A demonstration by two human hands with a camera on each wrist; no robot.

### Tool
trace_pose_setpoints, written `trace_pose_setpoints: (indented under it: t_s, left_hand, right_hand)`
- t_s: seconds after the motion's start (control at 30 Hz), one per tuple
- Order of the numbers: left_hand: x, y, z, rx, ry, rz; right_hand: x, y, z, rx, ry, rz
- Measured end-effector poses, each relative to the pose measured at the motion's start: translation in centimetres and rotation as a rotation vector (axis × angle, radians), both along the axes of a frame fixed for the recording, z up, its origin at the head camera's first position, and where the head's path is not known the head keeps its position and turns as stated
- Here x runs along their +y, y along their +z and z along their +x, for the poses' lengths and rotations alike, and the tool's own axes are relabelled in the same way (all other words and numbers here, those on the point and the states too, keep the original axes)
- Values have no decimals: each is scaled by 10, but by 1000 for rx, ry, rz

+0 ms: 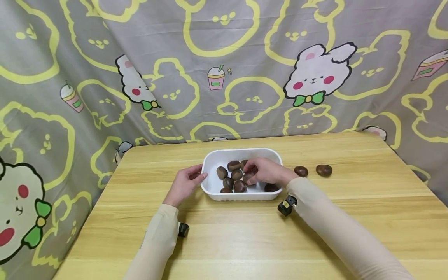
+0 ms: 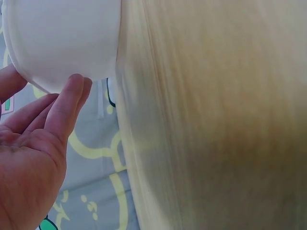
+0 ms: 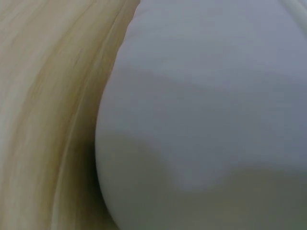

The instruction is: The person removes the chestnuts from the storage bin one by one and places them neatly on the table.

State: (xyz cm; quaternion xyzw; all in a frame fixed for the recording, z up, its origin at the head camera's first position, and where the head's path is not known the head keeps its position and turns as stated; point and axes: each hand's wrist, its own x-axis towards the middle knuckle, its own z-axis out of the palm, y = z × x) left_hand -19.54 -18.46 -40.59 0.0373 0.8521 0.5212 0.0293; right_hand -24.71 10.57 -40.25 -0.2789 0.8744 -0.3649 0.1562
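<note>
A white plastic tray (image 1: 241, 196) on the table holds several brown chestnuts (image 1: 239, 186), mostly around its middle. My left hand (image 1: 183, 184) holds the tray's left end, thumb at the rim and fingers along the outside. In the left wrist view, the fingers of that hand (image 2: 36, 158) touch the tray's wall (image 2: 67, 43). Reaching over the right side, my right hand (image 1: 267, 171) is inside the tray with its fingertips curled round a chestnut (image 1: 249, 179), partly hidden. The tray's outer wall (image 3: 201, 110) fills most of the right wrist view; no hand shows there.
Two more chestnuts lie on the wooden table (image 1: 224, 237) right of the tray: one (image 1: 301, 171) close to the right wrist, the other (image 1: 324, 170) farther right. A patterned grey curtain (image 1: 252, 116) hangs behind the table and along its left side.
</note>
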Motion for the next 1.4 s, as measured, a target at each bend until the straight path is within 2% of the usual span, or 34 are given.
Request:
trace_pose_setpoints:
  t_s: [0.1, 0.13, 0.5, 0.8, 1.03, 1.17, 1.4]
  left_hand:
    - [1, -1, 0, -3, 1, 1]
    - [-1, -5, -2, 1, 1, 5]
    - [-1, -4, -1, 12, 3, 3]
    - [-1, -5, -1, -16, 14, -12]
    - [2, -2, -1, 13, 11, -14]
    - [3, -1, -1, 2, 13, -3]
    - [1, -3, 0, -8, 20, -10]
  right_hand:
    - [0, 0, 0, -19, 12, 17]
    - [0, 0, 0, -21, 20, 24]
    - [-2, 0, -1, 23, 71, 55]
    - [0, 2, 1, 21, 41, 41]
    - [2, 6, 2, 42, 41, 27]
    - [4, 8, 3, 64, 44, 32]
    - [8, 10, 5, 48, 48, -21]
